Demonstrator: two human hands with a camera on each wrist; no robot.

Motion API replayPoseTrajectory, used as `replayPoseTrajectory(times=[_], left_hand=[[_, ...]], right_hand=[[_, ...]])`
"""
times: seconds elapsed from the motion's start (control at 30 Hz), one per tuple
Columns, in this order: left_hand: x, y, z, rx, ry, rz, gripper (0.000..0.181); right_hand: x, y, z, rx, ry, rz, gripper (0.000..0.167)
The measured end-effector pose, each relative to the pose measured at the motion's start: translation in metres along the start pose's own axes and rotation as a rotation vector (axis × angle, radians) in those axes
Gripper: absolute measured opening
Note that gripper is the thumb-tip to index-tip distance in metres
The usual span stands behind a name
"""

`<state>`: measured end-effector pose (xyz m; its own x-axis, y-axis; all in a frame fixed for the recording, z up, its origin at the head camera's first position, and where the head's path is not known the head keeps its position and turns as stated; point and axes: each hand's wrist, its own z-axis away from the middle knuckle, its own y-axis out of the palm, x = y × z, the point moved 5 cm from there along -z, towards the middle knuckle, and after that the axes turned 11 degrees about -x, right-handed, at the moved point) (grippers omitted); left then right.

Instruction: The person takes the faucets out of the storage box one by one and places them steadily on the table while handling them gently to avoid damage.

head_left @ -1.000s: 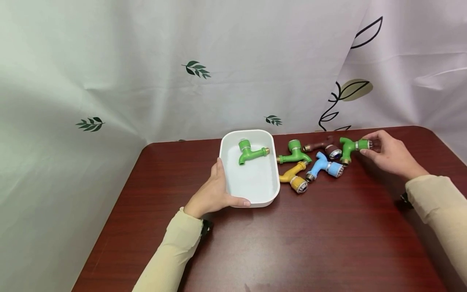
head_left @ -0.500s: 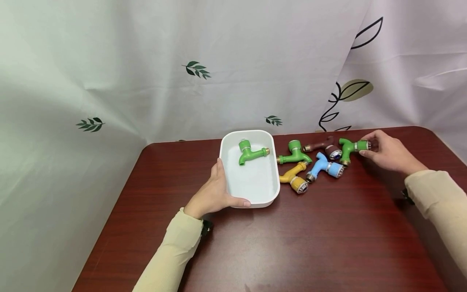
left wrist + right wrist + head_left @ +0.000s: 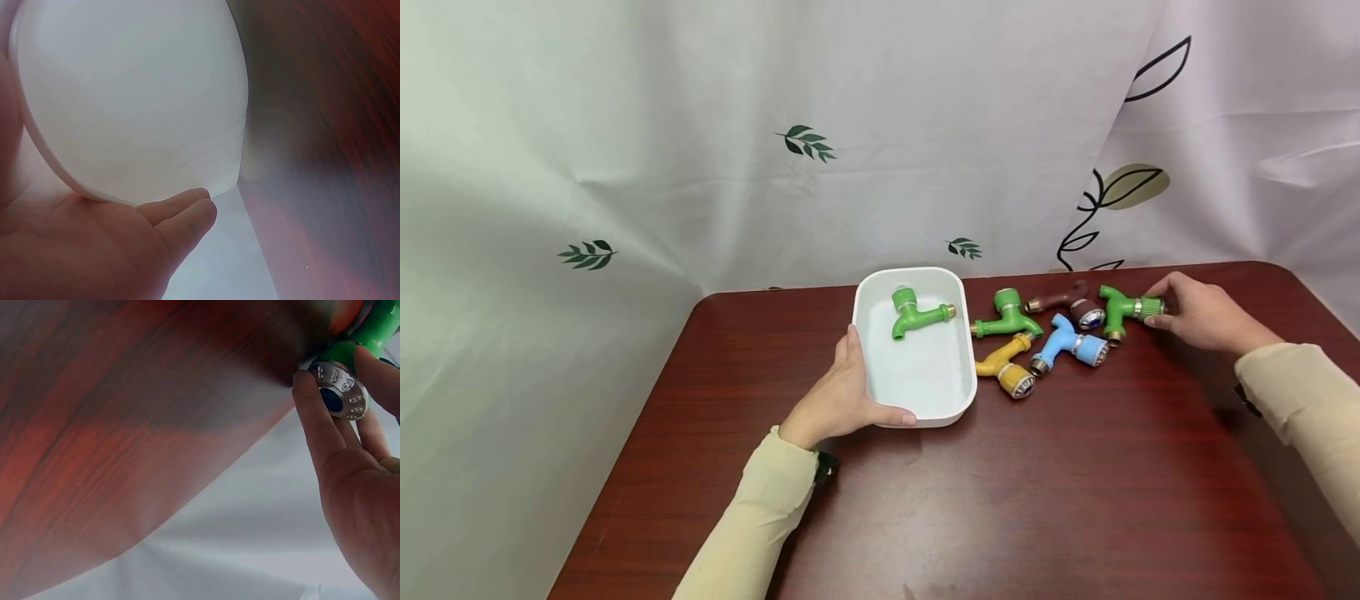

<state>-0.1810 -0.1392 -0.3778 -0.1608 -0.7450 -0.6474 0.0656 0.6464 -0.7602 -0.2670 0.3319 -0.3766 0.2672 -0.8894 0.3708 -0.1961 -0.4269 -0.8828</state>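
Note:
My left hand (image 3: 842,392) holds the near left corner of a white plastic tray (image 3: 917,416), thumb on the near rim and fingers along the left side. Inside the tray lies a green tap (image 3: 917,317) with a brass end. At the right, my right hand (image 3: 1206,312) pinches the ribbed handle of another green tap (image 3: 1120,308) between thumb and fingers. That tap rests on the table. In the right wrist view, its silver handle cap (image 3: 342,390) sits between the fingertips. The left wrist view shows fingers (image 3: 184,219) against the tray's outer wall.
Between tray and right hand lie a green tap (image 3: 1009,321), a yellow tap (image 3: 1006,365), a light blue tap (image 3: 1063,343) and a dark maroon tap (image 3: 1067,302), close together. The dark red wooden table (image 3: 1060,500) meets a white patterned curtain (image 3: 880,183) behind.
The right hand has shifted very slightly toward me at the green tap's handle, and the tap has barely moved. The left hand, tray and other taps stay in place.

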Motion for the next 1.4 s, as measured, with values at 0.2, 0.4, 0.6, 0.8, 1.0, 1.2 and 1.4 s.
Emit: replayPoseTrajectory(times=[0.2,0.4,0.6,0.8,1.0,1.2,1.4], left_hand=[[0.0,0.0,0.0,0.002,0.001,-0.002,0.159],[-0.001,0.0,0.0,0.004,0.001,-0.007,0.158],[-0.001,0.0,0.0,0.001,0.006,-0.004,0.158],[-0.001,0.0,-0.001,0.003,0.008,-0.016,0.158],[0.0,0.0,-0.001,0.002,0.008,-0.008,0.158],[0.001,0.001,-0.001,0.007,-0.006,-0.016,0.158],[0.0,0.0,-0.001,0.0,-0.002,-0.019,0.158]], right_hand=[[0.003,0.002,-0.002,0.007,-0.037,0.006,0.034],[0.003,0.004,-0.001,0.037,-0.03,-0.012,0.041],[0.004,0.002,-0.001,0.07,-0.005,-0.008,0.053],[0.01,-0.002,-0.005,0.078,-0.006,0.008,0.063],[0.019,-0.007,-0.007,0.047,-0.019,0.009,0.062],[0.039,-0.011,-0.01,0.008,-0.028,0.002,0.058],[0.071,-0.012,-0.014,-0.024,-0.057,-0.019,0.054]])
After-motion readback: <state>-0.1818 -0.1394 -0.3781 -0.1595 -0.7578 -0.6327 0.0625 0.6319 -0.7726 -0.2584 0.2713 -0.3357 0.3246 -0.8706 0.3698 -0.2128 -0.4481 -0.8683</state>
